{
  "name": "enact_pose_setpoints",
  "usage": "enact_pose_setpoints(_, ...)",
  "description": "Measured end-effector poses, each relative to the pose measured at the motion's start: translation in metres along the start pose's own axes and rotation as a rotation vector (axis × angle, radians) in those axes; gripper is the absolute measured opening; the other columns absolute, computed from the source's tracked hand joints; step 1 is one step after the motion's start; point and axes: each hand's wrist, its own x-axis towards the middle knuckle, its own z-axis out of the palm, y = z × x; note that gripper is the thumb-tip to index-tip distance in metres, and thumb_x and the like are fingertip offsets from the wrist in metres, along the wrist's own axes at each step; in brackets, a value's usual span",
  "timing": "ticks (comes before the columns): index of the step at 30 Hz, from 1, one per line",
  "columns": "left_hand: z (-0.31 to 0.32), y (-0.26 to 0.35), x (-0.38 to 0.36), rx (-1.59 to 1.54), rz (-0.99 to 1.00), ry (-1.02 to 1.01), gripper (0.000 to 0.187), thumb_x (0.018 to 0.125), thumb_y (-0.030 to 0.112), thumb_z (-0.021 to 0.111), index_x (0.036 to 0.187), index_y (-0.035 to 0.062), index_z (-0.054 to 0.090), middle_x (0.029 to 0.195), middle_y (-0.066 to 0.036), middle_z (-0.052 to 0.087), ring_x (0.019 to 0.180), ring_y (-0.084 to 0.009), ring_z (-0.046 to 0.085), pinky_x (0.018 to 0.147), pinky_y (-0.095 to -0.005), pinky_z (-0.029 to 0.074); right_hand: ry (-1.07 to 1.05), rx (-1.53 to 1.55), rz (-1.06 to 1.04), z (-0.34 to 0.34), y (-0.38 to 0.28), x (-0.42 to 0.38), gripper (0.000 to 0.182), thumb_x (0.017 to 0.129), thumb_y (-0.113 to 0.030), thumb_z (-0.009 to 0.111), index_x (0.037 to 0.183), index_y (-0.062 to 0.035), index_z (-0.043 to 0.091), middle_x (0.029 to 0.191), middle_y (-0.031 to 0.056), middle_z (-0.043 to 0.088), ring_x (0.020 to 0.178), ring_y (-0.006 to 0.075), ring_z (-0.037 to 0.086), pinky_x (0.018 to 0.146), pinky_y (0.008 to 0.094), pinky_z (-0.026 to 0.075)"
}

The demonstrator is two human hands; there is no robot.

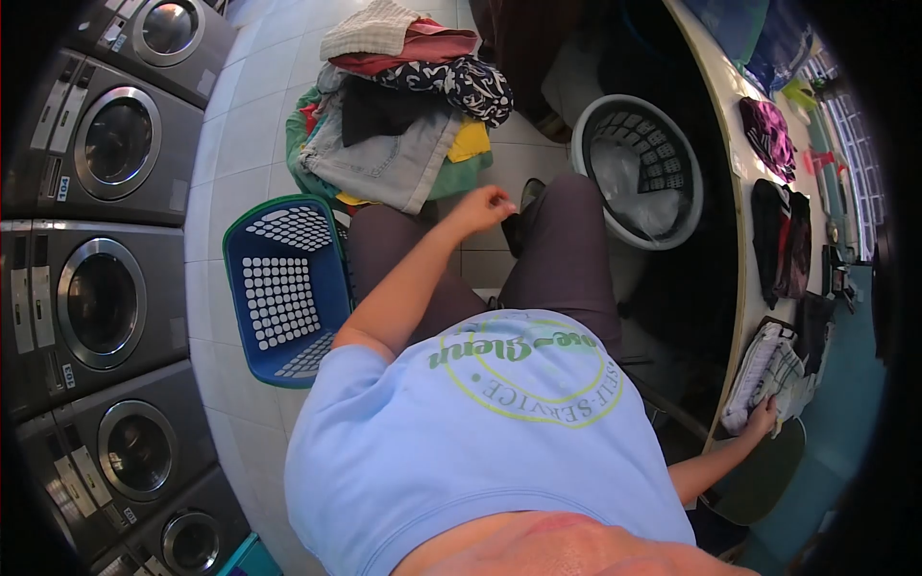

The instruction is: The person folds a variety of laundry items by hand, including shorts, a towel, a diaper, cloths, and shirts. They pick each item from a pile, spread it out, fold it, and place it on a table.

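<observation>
A row of washers (pixel 101 298) was seen along one side of the tiled floor (pixel 245 125), their round doors shut. A long pale surface (pixel 722 125) ran down the opposite side, and folded dark garments (pixel 780 240) and a pink-patterned piece (pixel 768 134) were laid along it, well apart from each other. A pile of clothes (pixel 399 115) was heaped on the floor ahead of the person's knees, with jeans, a yellow piece and a black-and-white print among it. A blue basket (pixel 283 288) was stood on the floor just beside the pile and the person's leg; nothing could be made out inside it. A white basket (pixel 639 168) was set on the floor near the surface, with clear plastic lying in it. A folded checked cloth (pixel 768 374) was lain at the near end of the surface.

The right hand (pixel 764 418) was stretched out to that cloth, and its grip was closed on the cloth's near edge. The left hand (pixel 485 204) was held in the air above the knees, between the pile and the white basket; its fingers were curled in loosely, and whether anything was pinched in that grip could not be told.
</observation>
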Motion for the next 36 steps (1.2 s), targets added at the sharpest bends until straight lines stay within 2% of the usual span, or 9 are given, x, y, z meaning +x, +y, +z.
enact_pose_setpoints(6,-0.079,0.011,0.028,0.215,0.076,0.311,0.033,0.078,0.028,0.069,0.100,0.0042,0.066,0.094,-0.016,0.065,0.088,-0.0295,0.063,0.078,-0.0378,0.050,0.165,-0.481,0.269,-0.063,-0.159,-0.059,0.048,0.088,-0.041,0.055,0.131,-0.0190,0.053,0.141,0.0287,0.032,0.129,0.0422,0.035,0.104,0.0458,0.032)
enact_pose_setpoints(9,-0.132,0.015,0.058,0.515,0.297,0.711,0.032,0.079,0.024,0.067,0.106,0.0076,0.064,0.106,-0.017,0.058,0.096,-0.0332,0.059,0.084,-0.0407,0.047,0.387,-0.479,0.058,-0.064,-0.161,-0.052,0.052,0.086,-0.047,0.058,0.132,-0.0250,0.051,0.144,0.0322,0.017,0.132,0.0462,0.025,0.105,0.0491,0.029)
enact_pose_setpoints(12,-0.181,0.042,0.081,0.866,0.465,0.996,0.030,0.081,0.022,0.065,0.108,0.0092,0.063,0.132,-0.018,0.043,0.117,-0.0361,0.047,0.096,-0.0497,0.039,0.319,-0.276,-0.100,-0.059,-0.170,-0.042,0.055,0.085,-0.049,0.060,0.132,-0.0231,0.051,0.145,0.0312,0.018,0.135,0.0445,0.022,0.107,0.0473,0.027)
enact_pose_setpoints(15,-0.212,0.052,0.097,1.227,0.415,0.810,0.031,0.084,0.025,0.061,0.110,0.0095,0.062,0.140,-0.017,0.037,0.125,-0.0351,0.041,0.099,-0.0581,0.033,0.377,-0.125,-0.204,-0.067,-0.202,-0.053,0.056,0.084,-0.048,0.061,0.132,-0.0217,0.051,0.145,0.0308,0.017,0.135,0.0440,0.022,0.108,0.0470,0.025)
enact_pose_setpoints(18,-0.239,0.021,0.147,1.119,0.169,0.725,0.031,0.086,0.029,0.058,0.112,0.0111,0.062,0.144,-0.014,0.034,0.131,-0.0322,0.037,0.099,-0.0639,0.029,0.414,-0.147,-0.249,-0.079,-0.219,-0.066,0.053,0.085,-0.045,0.061,0.131,-0.0207,0.052,0.146,0.0287,0.017,0.135,0.0425,0.022,0.108,0.0457,0.026)
enact_pose_setpoints(25,-0.267,0.056,0.115,0.457,0.209,1.031,0.024,0.085,0.011,0.053,0.106,0.0065,0.061,0.106,-0.016,0.062,0.097,-0.0325,0.061,0.080,-0.0389,0.050,0.522,0.027,-0.373,-0.113,-0.279,-0.087,0.033,0.090,-0.029,0.059,0.121,-0.0154,0.061,0.142,0.0226,0.033,0.132,0.0354,0.033,0.104,0.0415,0.032)
enact_pose_setpoints(28,-0.232,0.119,0.071,0.475,0.708,1.161,0.022,0.085,0.004,0.051,0.105,0.0047,0.059,0.103,-0.017,0.063,0.092,-0.0315,0.063,0.076,-0.0372,0.051,0.441,0.336,-0.458,-0.112,-0.343,-0.097,0.027,0.092,-0.022,0.057,0.114,-0.0096,0.064,0.136,0.0168,0.043,0.125,0.0294,0.042,0.099,0.0378,0.038)
enact_pose_setpoints(32,-0.143,0.179,0.012,0.206,0.955,0.476,0.028,0.088,0.000,0.047,0.114,0.0076,0.055,0.094,-0.013,0.065,0.079,-0.0288,0.065,0.071,-0.0322,0.050,0.008,0.850,-0.693,-0.089,-0.466,-0.141,0.025,0.092,-0.015,0.058,0.115,-0.0068,0.062,0.132,0.0082,0.048,0.120,0.0200,0.048,0.095,0.0318,0.041)
enact_pose_setpoints(36,-0.093,0.231,-0.058,0.153,0.732,-0.113,0.030,0.089,0.000,0.049,0.118,0.0052,0.054,0.098,-0.011,0.063,0.085,-0.0177,0.062,0.075,-0.0276,0.048,-0.356,1.142,-0.996,-0.075,-0.570,-0.207,0.063,0.074,-0.010,0.072,0.132,-0.0122,0.046,0.134,0.0091,0.046,0.125,0.0262,0.044,0.101,0.0366,0.036)
